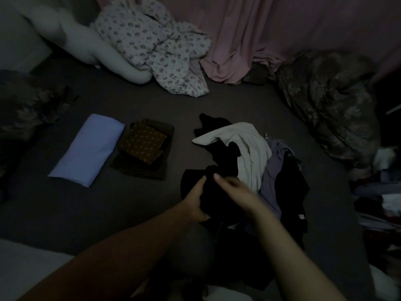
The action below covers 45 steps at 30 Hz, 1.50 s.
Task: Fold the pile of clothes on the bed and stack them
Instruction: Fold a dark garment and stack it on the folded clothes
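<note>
I counted two hands at work, two finished folds and one loose pile on the dark grey bed. The pile lay in soft, limp heaps: black cloth at its near and far edges, one pale cream garment draped in a long curve across the top, and a grey-lilac piece creased beside it on the right. At the pile's near left edge my left hand gripped a black garment, thumb on top and fingers curled under the cloth. My right hand was blurred over the same black garment; I could not tell whether it held the cloth or only touched it. To the left of the pile sat a dark square fold topped with a brown patterned piece, and further left of that a smooth lavender fold, oblong with rounded edges. Beyond the pile, at the far side of the bed, lay one crumpled white floral blanket, quilted and puffy, a long pale pillow to its left, and a pink curtain hanging in soft vertical folds. To the right of the pile was a mottled, plush-looking throw.
</note>
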Motion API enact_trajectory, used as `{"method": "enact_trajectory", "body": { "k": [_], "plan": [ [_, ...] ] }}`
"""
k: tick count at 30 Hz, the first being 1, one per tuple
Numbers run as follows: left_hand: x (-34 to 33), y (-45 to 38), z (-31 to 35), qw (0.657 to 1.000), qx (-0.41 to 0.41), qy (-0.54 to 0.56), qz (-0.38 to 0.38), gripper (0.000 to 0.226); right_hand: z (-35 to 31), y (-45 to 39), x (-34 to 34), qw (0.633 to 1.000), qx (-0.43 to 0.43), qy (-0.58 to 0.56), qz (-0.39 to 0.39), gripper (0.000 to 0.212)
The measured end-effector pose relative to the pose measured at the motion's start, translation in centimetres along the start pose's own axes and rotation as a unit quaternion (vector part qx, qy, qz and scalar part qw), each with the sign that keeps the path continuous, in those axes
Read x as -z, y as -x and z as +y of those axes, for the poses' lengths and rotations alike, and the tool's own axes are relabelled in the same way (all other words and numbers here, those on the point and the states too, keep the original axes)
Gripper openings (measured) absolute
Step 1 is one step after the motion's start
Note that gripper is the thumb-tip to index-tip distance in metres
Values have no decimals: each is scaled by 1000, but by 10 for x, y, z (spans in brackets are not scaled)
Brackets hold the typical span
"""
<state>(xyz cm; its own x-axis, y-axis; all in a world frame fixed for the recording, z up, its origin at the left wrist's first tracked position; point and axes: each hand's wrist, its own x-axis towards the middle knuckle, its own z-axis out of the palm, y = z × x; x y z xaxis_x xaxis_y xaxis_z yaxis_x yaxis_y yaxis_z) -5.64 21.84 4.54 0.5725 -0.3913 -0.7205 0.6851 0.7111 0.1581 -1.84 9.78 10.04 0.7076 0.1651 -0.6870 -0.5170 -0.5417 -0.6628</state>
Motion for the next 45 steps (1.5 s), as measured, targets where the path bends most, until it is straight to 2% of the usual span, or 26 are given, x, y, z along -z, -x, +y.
{"method": "enact_trajectory", "body": {
  "k": [1, 3, 6, 10, 12, 13, 14, 16, 18, 19, 20, 22, 23, 27, 29, 30, 32, 34, 35, 36, 37, 38, 39, 40, 42, 45],
  "plan": [
    [-5, 4, 0, 999, -11, -37, 25, 50, 9, -3, -12, 995, -48, -81, -43, 93],
    [-6, 8, 2, 992, -8, -114, 56, 58, 18, -4, -24, 975, -71, -209, -32, 92],
    [2, 14, 5, 978, 15, -198, 62, 63, 20, -9, -13, 968, -43, -239, 61, 41],
    [23, 3, 17, 981, -2, -120, 151, 69, 8, -3, 0, 968, 16, -244, 60, 26],
    [24, -3, 18, 985, 21, -82, 153, 71, 8, 10, 7, 972, 18, -234, 9, 24],
    [18, -2, 18, 991, 24, -58, 119, 70, 10, 18, 11, 973, 13, -227, -29, 24],
    [11, -3, 20, 995, 18, -44, 84, 66, 13, 26, 14, 972, 2, -225, -69, 25],
    [-4, -8, 21, 996, -15, -53, 69, 54, 23, 36, 18, 974, -23, -189, -121, 29],
    [-15, -14, 19, 990, -33, -110, 87, 52, 36, 33, 17, 987, -40, -91, -123, 23],
    [-18, -19, 17, 986, -40, -130, 98, 53, 43, 28, 17, 991, -52, -45, -113, 29],
    [-17, -26, 15, 978, -65, -165, 111, 54, 49, 21, 17, 993, -70, -14, -96, 47],
    [-14, -38, 9, 950, -127, -254, 128, 53, 54, 7, 16, 994, -87, -38, -61, 83],
    [-14, -37, 4, 929, -153, -314, 119, 51, 53, -2, 15, 994, -74, -70, -35, 89],
    [-6, -33, -25, 792, -236, -562, 30, 25, 27, -34, 20, 982, 18, -176, 59, 71],
    [0, -30, -27, 760, -196, -620, -6, 17, 23, -51, 28, 968, -10, -232, 96, 63],
    [4, -30, -26, 758, -158, -633, -15, 15, 25, -57, 32, 962, -28, -257, 88, 57],
    [8, -31, -16, 786, -102, -609, 13, 15, 24, -59, 37, 955, -50, -287, 51, 44],
    [8, -27, -3, 894, -80, -436, 70, 15, 23, -58, 39, 936, -54, -349, 16, 42],
    [3, -21, 5, 945, -75, -310, 73, 15, 23, -55, 40, 915, -51, -400, -11, 42],
    [-1, -17, 13, 979, -70, -185, 57, 22, 22, -50, 40, 893, -47, -446, -37, 42],
    [-5, -13, 21, 992, -74, -95, 27, 32, 19, -43, 41, 870, -37, -488, -62, 43],
    [-12, -8, 29, 996, -77, -52, 2, 41, 17, -37, 44, 854, -25, -513, -81, 43],
    [-21, -3, 35, 996, -77, -45, -18, 44, 14, -30, 48, 847, -13, -522, -96, 43],
    [-29, -1, 40, 994, -78, -66, -24, 42, 11, -23, 54, 856, -2, -508, -97, 41],
    [-49, 2, 49, 991, -86, -96, -28, 33, 5, -13, 66, 896, 2, -439, -66, 38],
    [-81, 10, 62, 986, -105, -118, -59, 21, 4, 2, 81, 973, 37, -224, 48, 32]
  ]
}}
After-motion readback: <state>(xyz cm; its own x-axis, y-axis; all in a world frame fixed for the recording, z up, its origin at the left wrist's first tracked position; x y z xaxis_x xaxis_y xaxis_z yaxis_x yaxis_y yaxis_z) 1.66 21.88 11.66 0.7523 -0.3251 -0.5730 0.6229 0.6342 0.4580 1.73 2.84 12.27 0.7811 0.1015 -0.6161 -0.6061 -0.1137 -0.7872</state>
